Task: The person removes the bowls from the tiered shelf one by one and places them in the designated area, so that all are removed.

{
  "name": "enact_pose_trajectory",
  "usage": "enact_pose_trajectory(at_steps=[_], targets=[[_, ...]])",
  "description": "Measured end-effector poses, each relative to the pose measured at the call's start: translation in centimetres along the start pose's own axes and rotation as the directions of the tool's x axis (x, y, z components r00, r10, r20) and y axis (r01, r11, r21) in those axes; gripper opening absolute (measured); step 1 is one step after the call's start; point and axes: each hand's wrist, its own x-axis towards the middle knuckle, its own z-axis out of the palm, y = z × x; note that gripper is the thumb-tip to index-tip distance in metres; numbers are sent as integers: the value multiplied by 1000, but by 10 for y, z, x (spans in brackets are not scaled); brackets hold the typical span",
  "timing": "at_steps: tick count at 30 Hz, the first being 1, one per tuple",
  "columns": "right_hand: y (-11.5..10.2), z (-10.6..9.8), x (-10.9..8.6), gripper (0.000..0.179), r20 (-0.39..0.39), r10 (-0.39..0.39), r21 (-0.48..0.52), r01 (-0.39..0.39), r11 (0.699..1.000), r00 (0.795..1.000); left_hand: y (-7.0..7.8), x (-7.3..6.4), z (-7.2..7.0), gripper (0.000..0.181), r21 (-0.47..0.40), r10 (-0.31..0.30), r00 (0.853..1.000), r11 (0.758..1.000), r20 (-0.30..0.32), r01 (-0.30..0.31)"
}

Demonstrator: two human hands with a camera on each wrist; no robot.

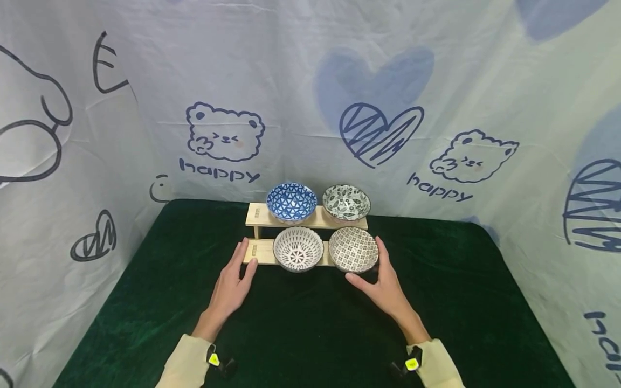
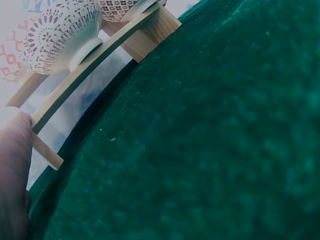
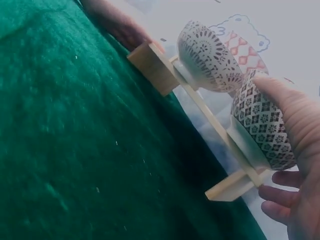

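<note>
A two-tier wooden rack [image 1: 262, 250] carries bowls on both steps. My left hand [image 1: 230, 285] grips the left end of its lower step, thumb at the front edge. At the other end, my right hand [image 1: 388, 288] holds a bowl with a brown lattice pattern [image 1: 353, 249], thumb near the front rim and fingers along the right side. In the right wrist view this bowl [image 3: 260, 120] has its foot on the step. Beside it sits a white bowl with dark petal marks [image 1: 298, 249]. A blue triangle-patterned bowl [image 1: 291, 202] and a green leaf-patterned bowl [image 1: 346, 202] occupy the upper step.
Dark green velvety cloth [image 1: 310, 328] covers the table under the rack. Close behind the upper step hangs a pale curtain [image 1: 301, 145] printed with hearts, bears and lettering, which also runs along both sides.
</note>
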Motion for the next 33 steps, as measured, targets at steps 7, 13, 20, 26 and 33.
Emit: enact_pose_trajectory(at_steps=[7,13,20,26,33], targets=[[-1,1,0,114,-31,10,33,-9,999,999,1,3,1,66,-51,-4,1000,999,-10,4],[-4,-5,3,112,-38,-12,41,13,999,999,-2,5,1,66,-99,9,1000,995,-7,-9],[-8,-6,12,117,-20,20,27,-20,999,1000,-5,5,1,65,-153,24,999,988,-44,-31],[-8,0,15,124,-16,41,65,-40,997,999,-7,5,1,66,-154,23,999,988,-42,-29],[-4,5,15,121,-33,19,206,-12,979,999,-4,5,0,66,-158,21,999,987,-44,-28]])
